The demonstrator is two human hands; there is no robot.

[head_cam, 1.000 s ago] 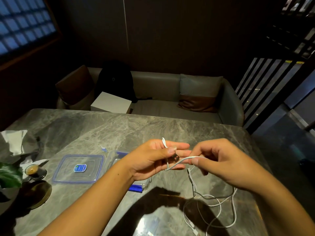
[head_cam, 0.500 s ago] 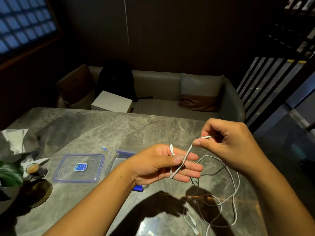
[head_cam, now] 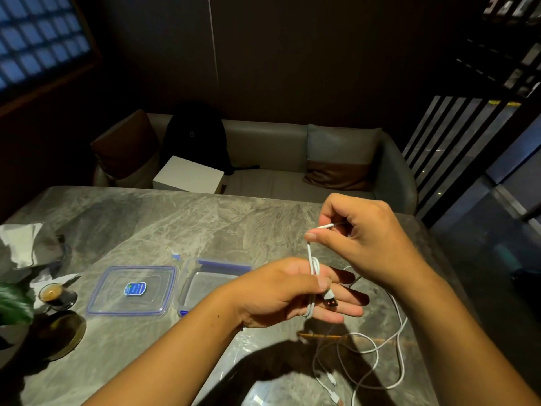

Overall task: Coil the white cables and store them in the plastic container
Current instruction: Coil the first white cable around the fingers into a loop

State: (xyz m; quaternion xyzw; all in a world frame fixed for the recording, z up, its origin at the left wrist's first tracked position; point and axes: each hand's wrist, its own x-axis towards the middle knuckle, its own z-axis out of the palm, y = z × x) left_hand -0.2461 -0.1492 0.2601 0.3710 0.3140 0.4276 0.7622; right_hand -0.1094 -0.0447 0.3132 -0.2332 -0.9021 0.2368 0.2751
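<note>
My left hand point(head_cam: 292, 291) holds a white cable point(head_cam: 313, 266) looped round its fingers, thumb pressing the loops, and the USB plug point(head_cam: 330, 298) lies across the fingers. My right hand point(head_cam: 363, 238) pinches the same cable above the left hand and holds it taut. The rest of the cable trails in loose loops point(head_cam: 380, 350) on the table at lower right, with more plug ends point(head_cam: 332, 379) there. The open plastic container point(head_cam: 202, 285) stands just left of my left hand, partly hidden by it. Its lid point(head_cam: 133, 290) lies flat beside it.
The grey marble table point(head_cam: 175, 224) has a small cup of coffee point(head_cam: 51, 293), a round coaster point(head_cam: 58, 332), crumpled paper point(head_cam: 23, 244) and a plant leaf point(head_cam: 11, 303) at its left edge. A sofa with a black bag point(head_cam: 194, 136) and white box point(head_cam: 188, 174) stands behind.
My right hand rose away from the left, then came back over it, laying another turn of cable round the left fingers. The USB plug now shows across them.
</note>
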